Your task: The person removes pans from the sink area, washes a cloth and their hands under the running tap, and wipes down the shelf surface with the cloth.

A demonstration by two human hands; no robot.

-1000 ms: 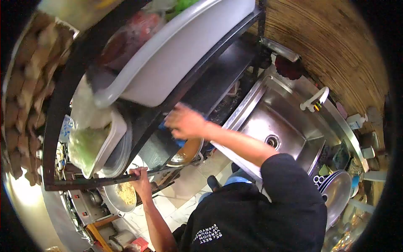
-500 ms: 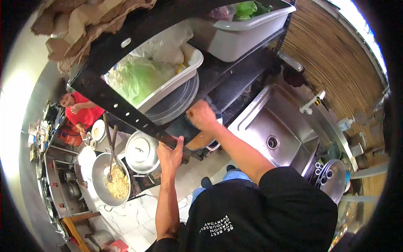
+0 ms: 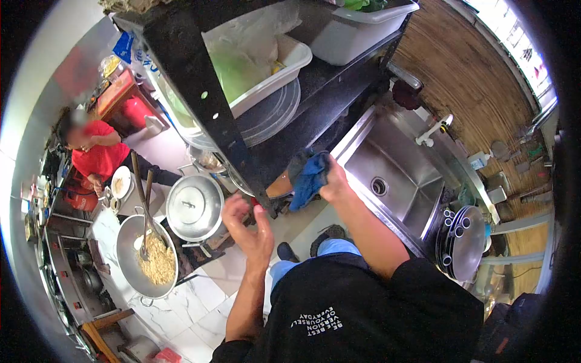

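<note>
Blue cloth (image 3: pixel 310 183) between the black shelf (image 3: pixel 318 115) and the metal sink (image 3: pixel 402 151).

A pan of food (image 3: pixel 131 263) and lidded pot (image 3: pixel 193 210) stand left, open floor (image 3: pixel 196 296) below; the left hand (image 3: pixel 249 235) has its fingers wide near the shelf's corner. The cloth, its long axis slanting down-left in view, hangs from the right hand's (image 3: pixel 334 183) pinched fingers near the sink's edge.

You are gripping the cloth (image 3: pixel 310 181) in your right hand (image 3: pixel 334 183); it is hanging bunched and creased, bright blue with a dark grey part, between the shelf (image 3: pixel 327 85) and the sink (image 3: pixel 396 151). The shelf, black with holes along its post (image 3: pixel 227 124), is standing near your open left hand (image 3: pixel 249 235).
</note>
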